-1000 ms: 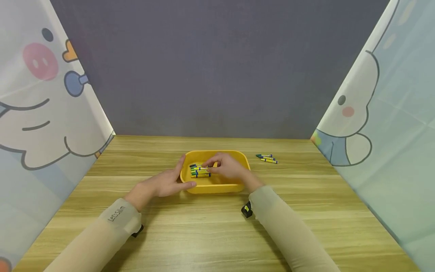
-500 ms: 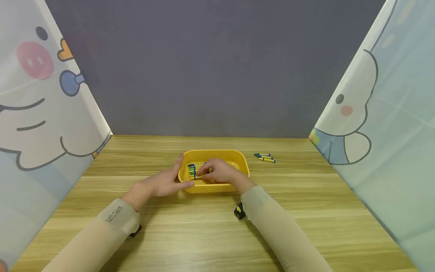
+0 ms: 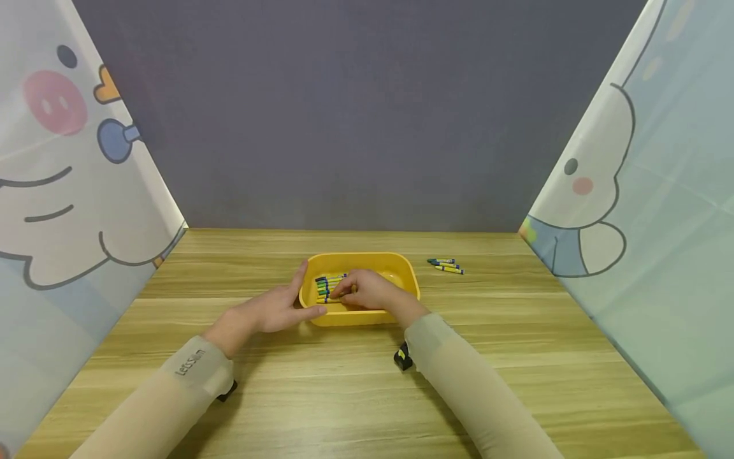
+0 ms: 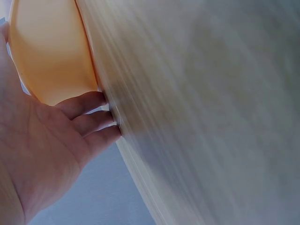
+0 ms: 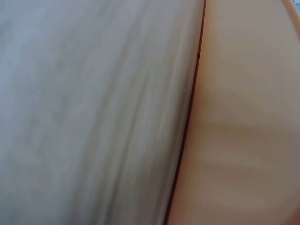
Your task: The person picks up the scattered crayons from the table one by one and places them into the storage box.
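Head view: right hand (image 3: 367, 293) had sunk lower into tray (image 3: 401, 266), fingers curled on crayons (image 3: 328, 284); left hand (image 3: 275, 311) stayed cupping tray's left end.
Left wrist: fingers (image 4: 86, 104) straight against tray (image 4: 47, 56).
Right wrist: fingers unseen; tray wall (image 5: 248, 117), blurred.
Spare crayons (image 3: 446, 265): on table (image 3: 344, 395), right of tray, so sorting seemed unfinished.

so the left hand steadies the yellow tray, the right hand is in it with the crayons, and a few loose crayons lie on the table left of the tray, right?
Nearly. The loose crayons lie to the right of the yellow tray, not left, as the head view shows. The left hand and right hand are as you say.
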A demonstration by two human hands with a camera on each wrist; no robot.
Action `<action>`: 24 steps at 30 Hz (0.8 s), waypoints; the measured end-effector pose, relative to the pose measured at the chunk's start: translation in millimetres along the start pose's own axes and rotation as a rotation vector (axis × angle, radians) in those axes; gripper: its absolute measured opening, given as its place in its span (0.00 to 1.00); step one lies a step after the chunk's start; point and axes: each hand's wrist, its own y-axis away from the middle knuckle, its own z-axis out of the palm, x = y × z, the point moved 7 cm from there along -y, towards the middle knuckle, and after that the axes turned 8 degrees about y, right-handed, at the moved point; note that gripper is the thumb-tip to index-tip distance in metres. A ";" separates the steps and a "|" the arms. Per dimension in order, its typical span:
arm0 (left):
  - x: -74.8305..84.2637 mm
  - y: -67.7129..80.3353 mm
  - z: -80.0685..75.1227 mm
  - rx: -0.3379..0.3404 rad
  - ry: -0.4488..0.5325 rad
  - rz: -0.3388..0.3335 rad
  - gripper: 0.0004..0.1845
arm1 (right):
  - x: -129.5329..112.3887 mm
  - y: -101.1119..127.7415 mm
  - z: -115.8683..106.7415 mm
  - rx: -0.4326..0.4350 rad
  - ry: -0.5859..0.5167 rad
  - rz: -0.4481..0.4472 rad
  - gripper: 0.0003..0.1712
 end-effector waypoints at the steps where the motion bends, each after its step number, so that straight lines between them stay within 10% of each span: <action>1: -0.2 0.5 -0.3 0.000 0.004 -0.003 0.68 | -0.2 0.2 -0.2 0.002 -0.001 0.002 0.13; 24: 3.4 4.6 -1.4 0.009 -0.006 -0.007 0.68 | 0.6 5.4 -11.4 0.098 -0.090 0.057 0.13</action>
